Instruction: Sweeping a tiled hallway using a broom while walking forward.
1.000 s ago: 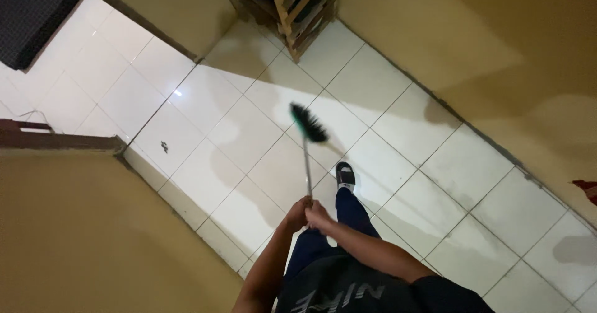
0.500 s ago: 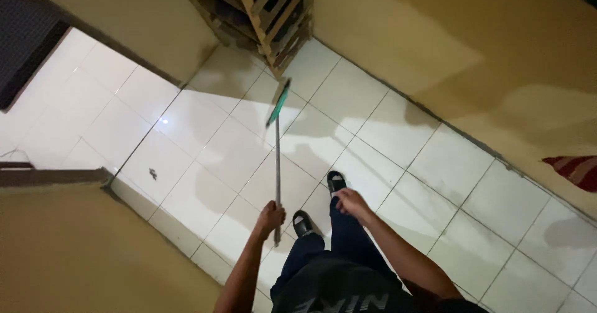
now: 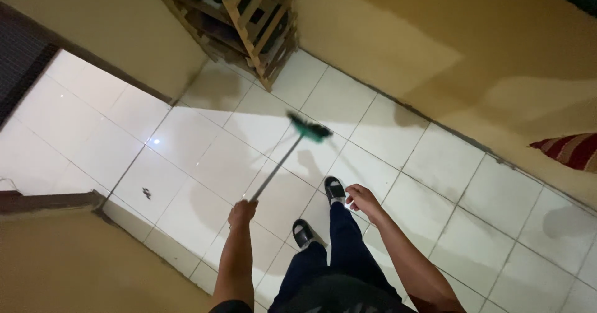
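My left hand (image 3: 242, 213) grips the end of a thin metal broom handle (image 3: 273, 170). The handle slants up and to the right to a green and black brush head (image 3: 309, 128) above the white tiled floor (image 3: 205, 157). My right hand (image 3: 362, 200) hangs free beside my leg with its fingers loosely apart and nothing in it. My two feet in black slides (image 3: 334, 190) stand on the tiles just below the brush head.
A wooden slatted rack (image 3: 255, 20) leans in the far corner against the tan wall (image 3: 435, 45). A striped red cloth (image 3: 569, 150) lies at the right edge. A small dark speck (image 3: 147, 193) sits on a tile at the left, near a low wall (image 3: 74, 257).
Both hands held the handle a second ago; my right hand has let go. The brush head has swung to the right and the handle now slants.
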